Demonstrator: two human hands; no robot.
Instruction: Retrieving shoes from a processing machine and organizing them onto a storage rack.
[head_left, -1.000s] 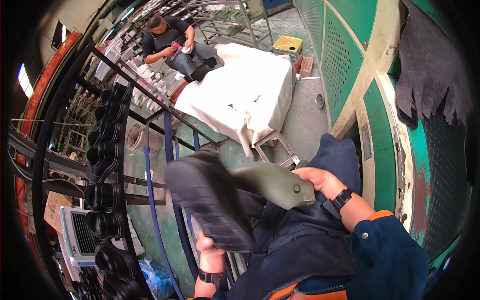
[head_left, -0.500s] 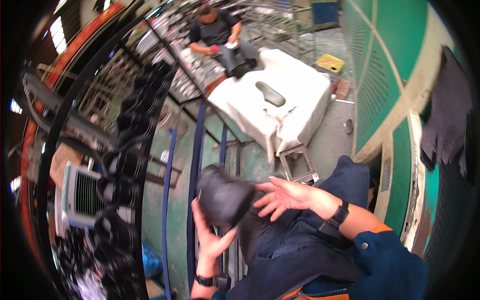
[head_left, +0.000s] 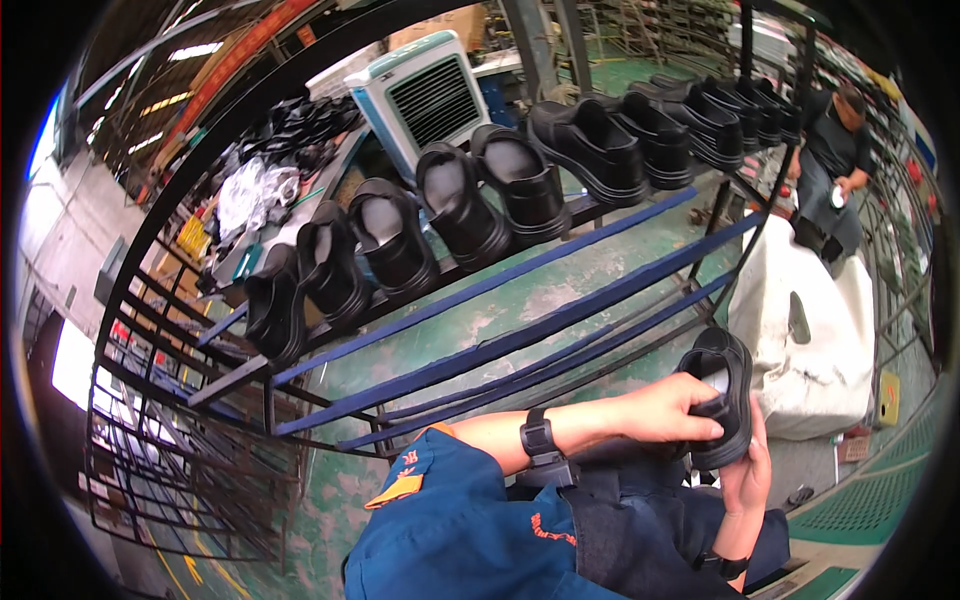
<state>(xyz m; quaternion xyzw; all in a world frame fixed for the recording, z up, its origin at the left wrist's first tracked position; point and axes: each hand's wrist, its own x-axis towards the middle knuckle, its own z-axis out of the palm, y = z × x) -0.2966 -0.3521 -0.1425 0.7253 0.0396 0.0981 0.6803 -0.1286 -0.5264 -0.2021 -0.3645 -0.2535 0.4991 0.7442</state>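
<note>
Holding up a shoe (head_left: 738, 385) near a rack (head_left: 500, 352) lined with other shoes (head_left: 522, 190), the left hand (head_left: 665, 408) is gripping it at the opening while the right hand (head_left: 748, 475) is clasping it from below. Two-handed handling is apparently the step under way; the next move is likely calling for a steady hold.

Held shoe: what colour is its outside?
The held shoe is black outside, showing best in the head view.

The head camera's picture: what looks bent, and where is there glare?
Head view: the shoe rack curves along its top bar near the picture's edge; a bright patch at far left looks washed out; the held shoe appears fairly sharp.
</note>
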